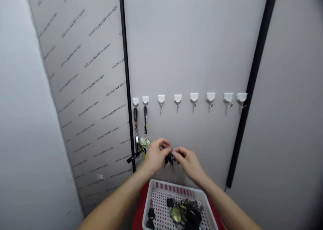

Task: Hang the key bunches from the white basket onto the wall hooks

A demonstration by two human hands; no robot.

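Both my hands meet in front of the white panel, just above a white plastic basket (174, 187). My left hand (155, 156) pinches a small bunch of dark keys (169, 161) from the left. On the other side, the fingertips of my right hand (188, 161) close on the same bunch, whose ends dangle below. The ring at its top is hidden by my fingers. Left of my left hand, two key sets hang from hooks: one on a dark strap (135, 117), the other on a black strap (145, 119) with green and yellow pieces.
A row of white hooks (178, 98) runs across the panel, several with nothing on them. In the basket lie more keys and a round gold-coloured tag (176, 215). The basket stands on a red surface (140, 208). Black vertical strips (252, 78) edge the panel.
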